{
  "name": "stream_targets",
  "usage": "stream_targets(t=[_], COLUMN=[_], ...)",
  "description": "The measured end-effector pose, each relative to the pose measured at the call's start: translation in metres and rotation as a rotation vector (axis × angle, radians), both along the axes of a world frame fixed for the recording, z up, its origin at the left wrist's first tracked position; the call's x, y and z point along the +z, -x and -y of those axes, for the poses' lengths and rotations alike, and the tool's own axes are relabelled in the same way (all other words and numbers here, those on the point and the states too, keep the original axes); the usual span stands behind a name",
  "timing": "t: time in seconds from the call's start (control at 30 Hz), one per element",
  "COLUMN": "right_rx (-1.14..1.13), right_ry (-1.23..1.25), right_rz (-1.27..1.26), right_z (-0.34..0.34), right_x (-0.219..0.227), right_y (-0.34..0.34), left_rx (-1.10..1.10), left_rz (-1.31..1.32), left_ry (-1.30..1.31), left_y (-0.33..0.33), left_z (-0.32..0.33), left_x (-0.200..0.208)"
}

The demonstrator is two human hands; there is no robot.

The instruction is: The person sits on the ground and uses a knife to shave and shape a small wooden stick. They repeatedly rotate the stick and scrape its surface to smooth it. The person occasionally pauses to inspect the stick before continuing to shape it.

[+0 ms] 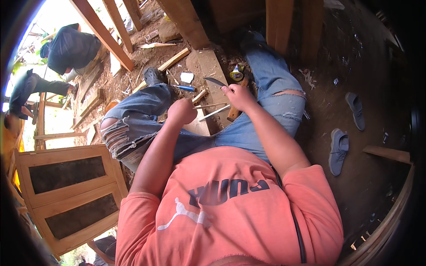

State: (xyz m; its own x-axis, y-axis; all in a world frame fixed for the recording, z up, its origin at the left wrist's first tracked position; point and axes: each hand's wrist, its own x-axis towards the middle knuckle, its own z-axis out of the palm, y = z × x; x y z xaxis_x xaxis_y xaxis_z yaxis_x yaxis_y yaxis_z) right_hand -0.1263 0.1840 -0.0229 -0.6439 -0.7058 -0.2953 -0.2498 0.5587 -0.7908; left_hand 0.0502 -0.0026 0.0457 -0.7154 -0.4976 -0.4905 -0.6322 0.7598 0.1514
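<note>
I sit low in torn blue jeans with my knees apart. My left hand [182, 111] is closed around a thin wooden stick [211, 106] that points to the right. My right hand [238, 96] grips a knife [215, 81] with a curved dark blade, its tip aimed left just above the stick. A second thin pale stick [214, 112] lies slantwise just below the first, between my hands. Under them sits a flat wooden block [208, 66] on the dirt floor.
A yellow tape measure [237, 73] and a blue tool [185, 88] lie by the block. Timber posts [279, 22] rise ahead. Grey shoes [338, 150] rest on the right. A wooden frame with panels [66, 195] stands at left. Other people [71, 46] bend over boards at far left.
</note>
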Motion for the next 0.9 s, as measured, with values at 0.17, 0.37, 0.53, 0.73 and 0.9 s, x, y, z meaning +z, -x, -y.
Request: stream_targets(t=[0.17,0.37,0.53,0.73,0.9], right_rx=[-0.007,-0.095,-0.057,0.238,0.198], right_ry=[0.006,0.125,0.101,-0.300,-0.331], right_rz=[0.004,-0.002,-0.127,-0.130,-0.201], right_z=[0.005,0.010,0.035,0.031,0.034], right_x=[0.000,0.037,0.018,0.006,-0.030], right_y=[0.000,0.016,0.008,-0.011,-0.011], left_rx=[-0.094,0.096,0.406,0.417,0.342], left_rz=[0.030,-0.243,-0.231,-0.142,-0.222], left_ry=[-0.107,-0.174,-0.535,-0.663,-0.606], left_y=[-0.013,0.016,0.029,0.034,0.027], left_z=[0.007,0.009,0.024,0.009,0.014], left_x=[-0.038,-0.037,-0.090,-0.096,-0.113])
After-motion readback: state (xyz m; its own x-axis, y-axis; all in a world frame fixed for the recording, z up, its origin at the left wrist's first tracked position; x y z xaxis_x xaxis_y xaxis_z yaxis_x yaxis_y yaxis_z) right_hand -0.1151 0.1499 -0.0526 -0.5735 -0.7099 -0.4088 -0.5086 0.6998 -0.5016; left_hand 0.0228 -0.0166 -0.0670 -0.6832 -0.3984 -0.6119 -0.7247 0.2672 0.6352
